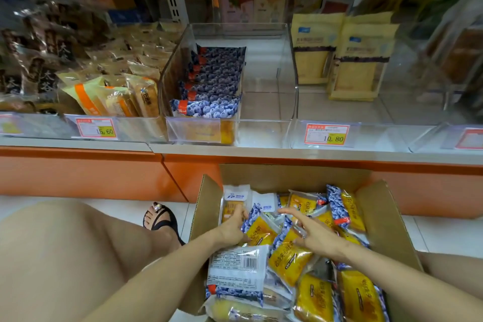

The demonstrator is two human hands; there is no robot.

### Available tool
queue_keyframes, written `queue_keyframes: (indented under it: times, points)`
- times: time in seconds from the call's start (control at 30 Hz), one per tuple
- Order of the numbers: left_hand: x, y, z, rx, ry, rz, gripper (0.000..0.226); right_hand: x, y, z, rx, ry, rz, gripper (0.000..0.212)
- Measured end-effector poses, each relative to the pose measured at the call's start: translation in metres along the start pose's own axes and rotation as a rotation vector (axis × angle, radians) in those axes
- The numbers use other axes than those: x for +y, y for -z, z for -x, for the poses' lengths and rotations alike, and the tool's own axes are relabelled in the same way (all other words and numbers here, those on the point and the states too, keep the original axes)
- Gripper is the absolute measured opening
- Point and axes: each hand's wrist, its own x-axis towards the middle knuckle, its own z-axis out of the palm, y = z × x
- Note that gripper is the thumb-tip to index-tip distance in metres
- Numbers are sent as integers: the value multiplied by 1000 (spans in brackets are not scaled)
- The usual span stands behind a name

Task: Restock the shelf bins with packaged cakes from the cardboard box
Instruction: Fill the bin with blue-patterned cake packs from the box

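**Position of hands and stock**

The cardboard box (386,219) stood open on the floor (444,230), against the base of the shelf (235,148). The packaged cakes (290,261) lay loose inside it, jumbled, with their long axes at mixed angles.

- The left hand (231,229) was in the far-left corner of the box, with fingers and thumb curled about the end of one of the packs.
- The right hand (312,234) was spread wide above the middle of the pile and held nothing. Whether its fingertips touched the wrappers could not be determined.

**Governing relation**

The clear bin (261,102) sat at the front edge of the shelf, above and beyond both hands. Along its left wall ran a row of blueberry packs (214,78), set on edge one behind another from front to back; the right half showed bare floor. The left hand lay almost directly under that row, while the right hand lay below the bin's right wall. The transfer therefore appeared to be a lift up and forward over the front wall. Each pack would probably need turning on edge to match the row.
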Motion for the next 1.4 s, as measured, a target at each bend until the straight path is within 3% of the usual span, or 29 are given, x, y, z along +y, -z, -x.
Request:
queue_keyframes:
  times: [0.17, 0.23, 0.43, 0.53, 0.63, 0.7, 0.9, 0.97, 1.13, 1.27, 1.4]
  points:
    - [34, 16, -6, 197, -218, -195, 21, 15, 22, 1, 254, -59, -76, 40]
    - [45, 25, -9, 227, -257, -288, 23, 20, 30, 0, 287, -91, -83, 31]
    - [42, 28, -12, 203, -245, -386, 30, 13, 16, -1, 38, -91, 271, 39]
    - [42, 27, -7, 177, -240, -419, 28, 7, -3, -2, -71, 8, 379, 40]
    - [41, 32, -2, 158, -238, -405, 28, 0, -12, -4, -202, 106, 582, 61]
    - [43, 36, 4, 163, -233, -388, 28, -7, -13, -7, -245, 154, 730, 60]
    - [49, 45, 30, 180, -257, -381, 27, -25, -14, -13, -433, 60, 647, 41]
    - [54, 50, 42, 155, -264, -390, 27, -34, -11, -11, -400, 42, 567, 36]
    - [78, 77, 83, 104, -335, -412, 27, -51, 11, 8, -278, 81, 514, 50]
    - [109, 113, 123, 228, -442, -404, 28, -88, 55, 43, -94, 190, 472, 32]
    - [147, 158, 156, 348, -513, -337, 27, -136, 113, 90, 82, 328, 185, 40]
